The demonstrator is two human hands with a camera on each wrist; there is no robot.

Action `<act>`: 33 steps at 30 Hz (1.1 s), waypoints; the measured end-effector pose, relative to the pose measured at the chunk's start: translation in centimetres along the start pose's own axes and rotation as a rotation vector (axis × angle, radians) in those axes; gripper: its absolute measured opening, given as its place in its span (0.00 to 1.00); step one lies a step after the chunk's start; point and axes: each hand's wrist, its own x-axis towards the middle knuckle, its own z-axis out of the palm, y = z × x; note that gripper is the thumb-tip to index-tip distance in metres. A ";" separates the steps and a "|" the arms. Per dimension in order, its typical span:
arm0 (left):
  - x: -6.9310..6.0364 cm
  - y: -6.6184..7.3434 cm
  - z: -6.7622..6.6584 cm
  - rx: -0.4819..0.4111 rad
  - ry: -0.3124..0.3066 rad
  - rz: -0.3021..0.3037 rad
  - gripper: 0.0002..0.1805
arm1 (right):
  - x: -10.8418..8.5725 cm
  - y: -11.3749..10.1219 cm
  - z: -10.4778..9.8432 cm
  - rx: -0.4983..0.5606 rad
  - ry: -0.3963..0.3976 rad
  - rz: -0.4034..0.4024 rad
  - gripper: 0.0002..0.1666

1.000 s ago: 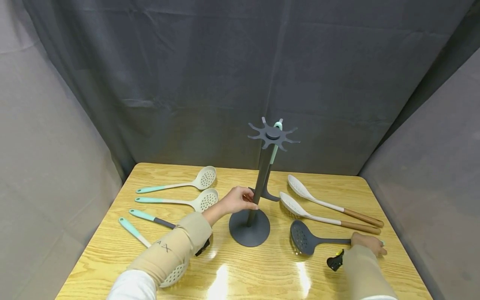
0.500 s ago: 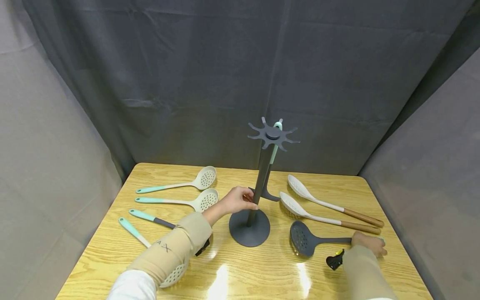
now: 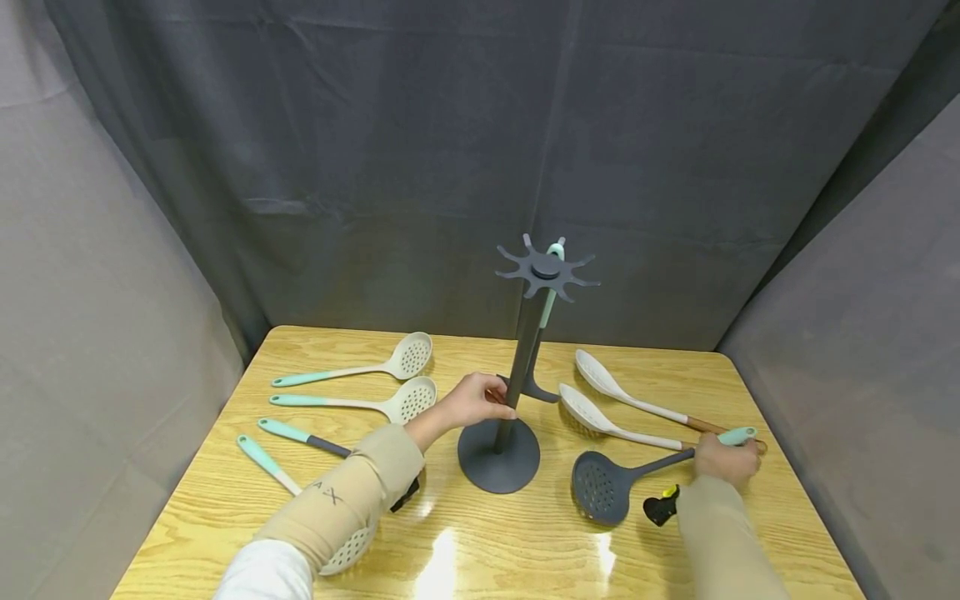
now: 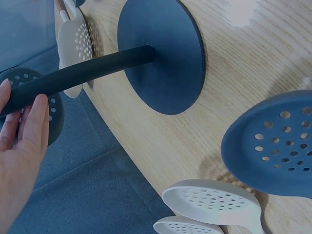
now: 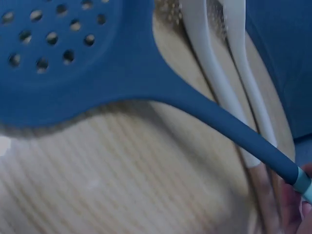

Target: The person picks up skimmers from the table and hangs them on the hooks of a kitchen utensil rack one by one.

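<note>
Wooden table (image 3: 525, 546), left fingers (image 4: 35, 117) pinching upright dark stand (image 3: 527, 342), right fingers (image 3: 744, 460) gripping dark perforated skimmer (image 3: 613, 485)

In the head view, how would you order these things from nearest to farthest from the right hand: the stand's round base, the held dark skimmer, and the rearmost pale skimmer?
1. Dark skimmer: gripped by the right hand, on the right.
2. Stand's round base: near the table's middle.
3. Rearmost pale skimmer: back left.
</note>
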 end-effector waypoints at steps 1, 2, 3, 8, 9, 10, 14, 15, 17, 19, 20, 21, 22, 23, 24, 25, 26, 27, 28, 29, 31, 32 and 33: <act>0.1 0.0 0.0 0.000 -0.001 -0.004 0.07 | 0.0 -0.1 0.1 0.000 0.017 -0.015 0.39; 0.1 0.0 0.0 0.000 -0.003 -0.008 0.07 | 0.0 -0.2 0.2 -0.001 0.027 -0.027 0.40; 0.1 0.0 0.0 0.002 -0.003 -0.009 0.07 | -0.1 -0.2 0.3 0.000 0.033 -0.032 0.40; 0.0 0.0 0.0 0.004 -0.003 -0.001 0.07 | -0.2 -1.1 1.0 0.024 0.044 -0.070 0.41; 0.0 0.1 -0.1 0.005 -0.003 0.001 0.08 | -0.3 -1.3 1.1 0.039 0.040 -0.077 0.40; -0.1 0.1 -0.1 0.008 -0.003 0.004 0.07 | -0.4 -1.5 1.3 0.045 0.043 -0.093 0.40; -0.2 0.4 -0.1 0.019 -0.005 0.008 0.07 | -0.6 -2.7 1.7 0.105 0.041 -0.168 0.40; -0.3 0.5 -0.2 0.021 -0.006 0.008 0.07 | -0.7 -3.1 1.8 0.125 0.038 -0.187 0.40; -0.3 0.5 -0.2 0.019 -0.007 0.009 0.07 | -1.0 -4.0 2.0 0.173 0.023 -0.209 0.40; -0.3 0.6 -0.2 0.018 -0.009 0.010 0.07 | -1.5 -5.0 2.1 0.201 0.030 -0.242 0.40; -0.3 0.5 -0.2 0.016 -0.009 0.012 0.08 | -1.7 -5.6 2.2 0.220 0.033 -0.259 0.40; -0.3 0.5 -0.2 0.014 -0.009 0.014 0.08 | -2.0 -6.1 2.3 0.249 0.033 -0.274 0.39; -0.3 0.5 -0.2 0.014 -0.009 0.014 0.08 | -2.3 -6.7 2.4 0.274 0.033 -0.287 0.39; -0.3 0.5 -0.3 0.013 -0.008 0.014 0.09 | -2.6 -7.2 2.5 0.307 0.032 -0.304 0.39; -0.3 0.5 -0.3 0.014 -0.007 0.013 0.09 | -2.9 -7.7 2.5 0.324 0.030 -0.327 0.39; -0.3 0.4 -0.3 0.012 -0.005 0.013 0.09 | -3.2 -8.2 2.6 0.348 0.020 -0.346 0.39; -0.3 0.4 -0.3 0.012 -0.005 0.013 0.09 | -3.5 -8.7 2.6 0.367 0.008 -0.376 0.39; -0.3 0.4 -0.3 0.012 -0.005 0.009 0.09 | -3.9 -9.2 2.7 0.378 -0.006 -0.402 0.39; -0.3 0.5 -0.3 0.014 -0.005 0.007 0.08 | -4.3 -9.8 2.6 0.379 -0.015 -0.429 0.40; -0.3 0.4 -0.2 0.014 -0.005 0.007 0.08 | -4.7 -10.3 2.6 0.385 -0.032 -0.457 0.40; -0.3 0.4 -0.2 0.016 -0.006 0.002 0.08 | -5.5 -11.2 2.4 0.389 -0.068 -0.507 0.40; -0.3 0.4 -0.2 0.018 -0.007 -0.002 0.08 | -6.0 -11.7 2.3 0.392 -0.087 -0.531 0.40; -0.3 0.4 -0.1 0.020 -0.008 -0.005 0.07 | -6.4 -12.2 2.1 0.404 -0.107 -0.551 0.40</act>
